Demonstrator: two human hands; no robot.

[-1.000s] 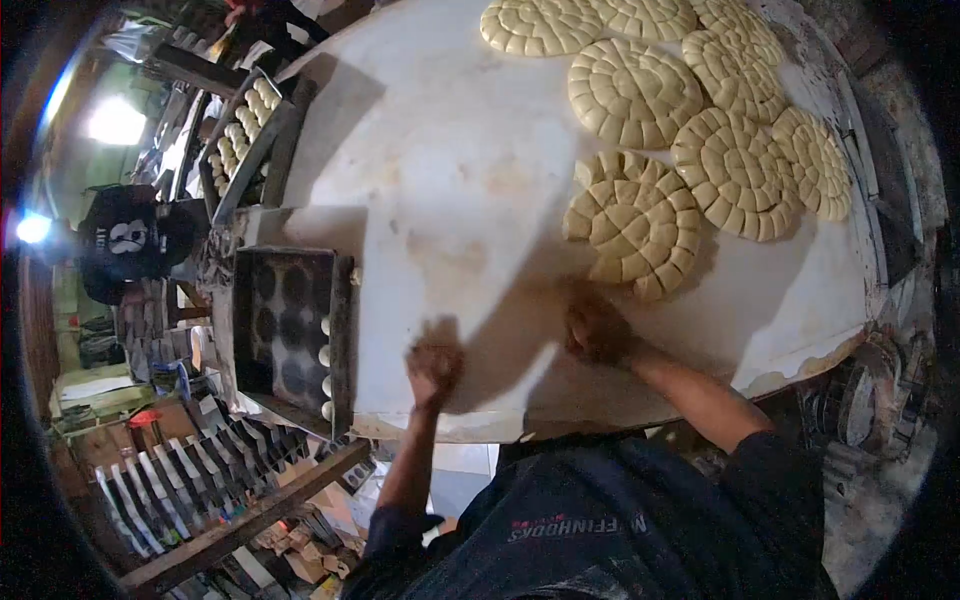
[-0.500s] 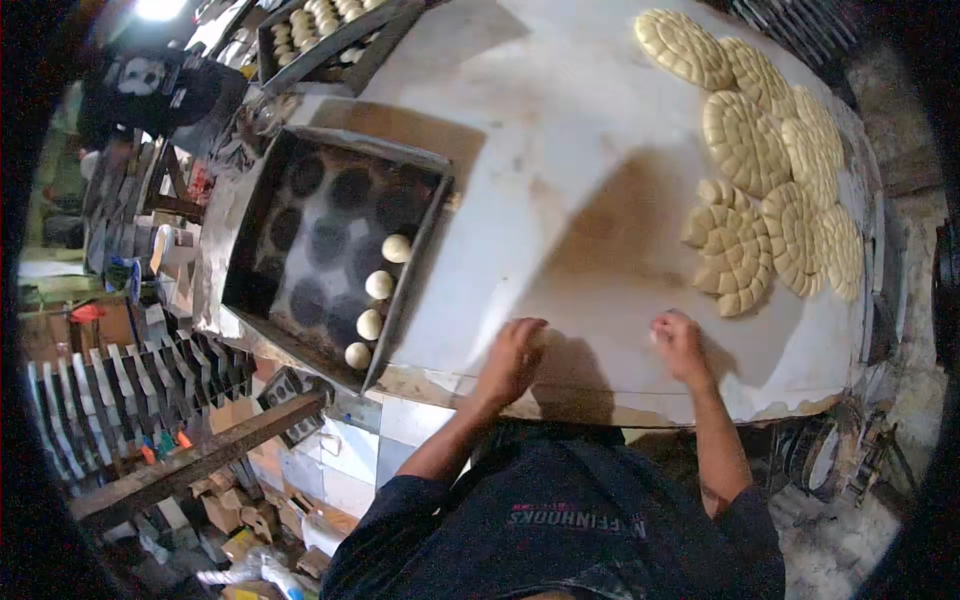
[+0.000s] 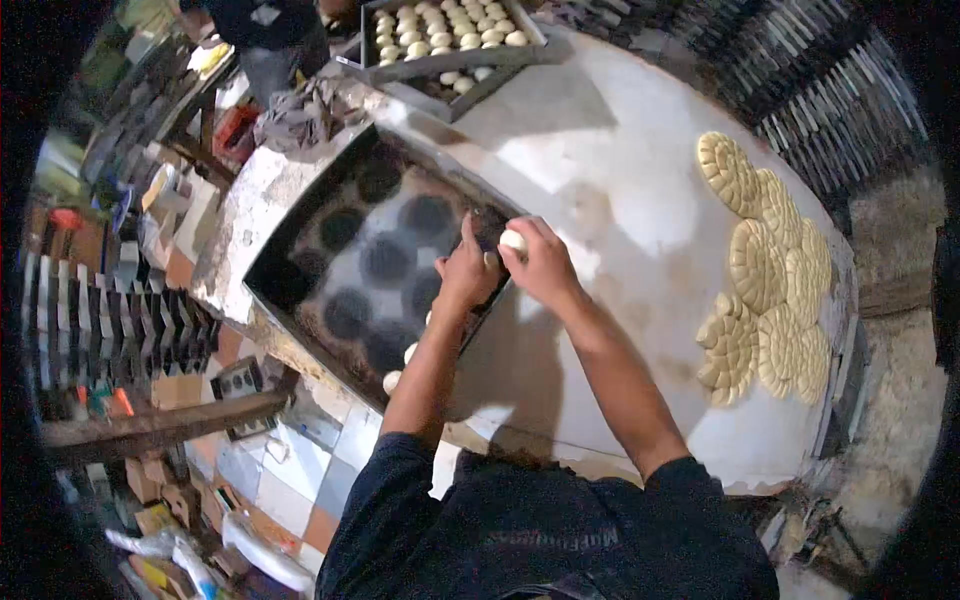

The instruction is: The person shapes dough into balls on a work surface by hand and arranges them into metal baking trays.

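My left hand (image 3: 466, 274) is over the right side of a dark metal baking tray (image 3: 300, 345), one finger stretched forward. A small pale dough ball (image 3: 491, 260) shows at its thumb side, partly covered by the hand. Close beside it, at the tray's right rim, my right hand (image 3: 543, 265) grips another round dough ball (image 3: 513, 240) between thumb and fingers. Farther down that side of the tray lie more dough balls (image 3: 392, 382), partly hidden by my left forearm. Dark round marks dot the tray floor.
Flat, scored dough rounds (image 3: 757, 265) overlap along the right of the pale worktable (image 3: 630, 400). At the back, a tray (image 3: 535, 48) full of dough balls rests on another. A person in dark clothing (image 3: 265, 40) is at the upper left. Stacked slats (image 3: 840, 110) stand at the far right.
Both hands have moved from the table's front edge, up and left to the tray. Dough balls now show at the hands. The camera view has shifted.
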